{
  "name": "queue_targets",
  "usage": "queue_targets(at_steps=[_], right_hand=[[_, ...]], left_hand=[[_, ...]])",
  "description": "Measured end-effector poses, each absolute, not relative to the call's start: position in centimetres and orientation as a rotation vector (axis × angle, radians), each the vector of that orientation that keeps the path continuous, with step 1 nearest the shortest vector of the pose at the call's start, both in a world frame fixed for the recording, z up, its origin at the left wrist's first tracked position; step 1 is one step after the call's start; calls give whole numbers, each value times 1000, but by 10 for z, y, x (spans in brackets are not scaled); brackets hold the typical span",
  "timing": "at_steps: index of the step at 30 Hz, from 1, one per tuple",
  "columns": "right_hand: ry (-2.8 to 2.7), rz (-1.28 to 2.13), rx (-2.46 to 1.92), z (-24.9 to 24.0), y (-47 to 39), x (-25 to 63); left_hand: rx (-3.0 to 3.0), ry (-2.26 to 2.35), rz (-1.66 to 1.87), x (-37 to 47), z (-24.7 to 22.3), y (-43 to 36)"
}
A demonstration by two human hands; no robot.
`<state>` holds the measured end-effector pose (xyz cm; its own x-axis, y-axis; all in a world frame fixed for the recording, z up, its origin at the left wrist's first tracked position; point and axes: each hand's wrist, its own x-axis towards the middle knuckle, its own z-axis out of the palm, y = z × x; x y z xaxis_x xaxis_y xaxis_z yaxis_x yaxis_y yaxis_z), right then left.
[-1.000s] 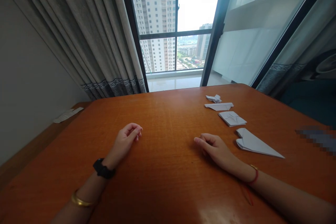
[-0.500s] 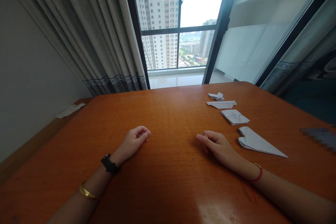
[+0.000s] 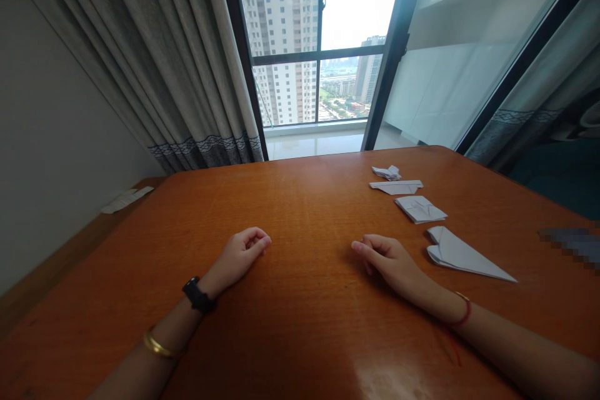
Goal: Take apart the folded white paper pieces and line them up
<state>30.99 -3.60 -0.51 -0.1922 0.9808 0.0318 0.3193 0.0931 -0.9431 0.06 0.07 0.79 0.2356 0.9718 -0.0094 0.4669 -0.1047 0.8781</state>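
Observation:
My left hand (image 3: 242,254) rests on the brown wooden table (image 3: 300,300) with its fingers curled closed and nothing seen in them. Across from it, my right hand (image 3: 385,257) also lies on the table, loosely closed, with no object showing. To the right of my right hand is a white folded-paper cone shape (image 3: 462,255). Behind that sit a square folded paper (image 3: 420,208), a flat folded strip (image 3: 397,187) and a small crumpled-looking folded piece (image 3: 387,172). Neither hand touches any paper.
White papers (image 3: 125,200) lie on a ledge at the left, beside the wall. A grey curtain (image 3: 187,62) hangs beyond the table's far left edge, next to a window. A blurred grey object (image 3: 572,245) is at the right edge.

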Motion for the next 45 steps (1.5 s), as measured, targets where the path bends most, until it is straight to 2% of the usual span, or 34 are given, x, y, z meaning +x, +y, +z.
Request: queue_targets(at_steps=[45], right_hand=[[-1625,1119,-1291,-8,-35,312]], left_hand=[[1830,1369,753,-1,4,1]])
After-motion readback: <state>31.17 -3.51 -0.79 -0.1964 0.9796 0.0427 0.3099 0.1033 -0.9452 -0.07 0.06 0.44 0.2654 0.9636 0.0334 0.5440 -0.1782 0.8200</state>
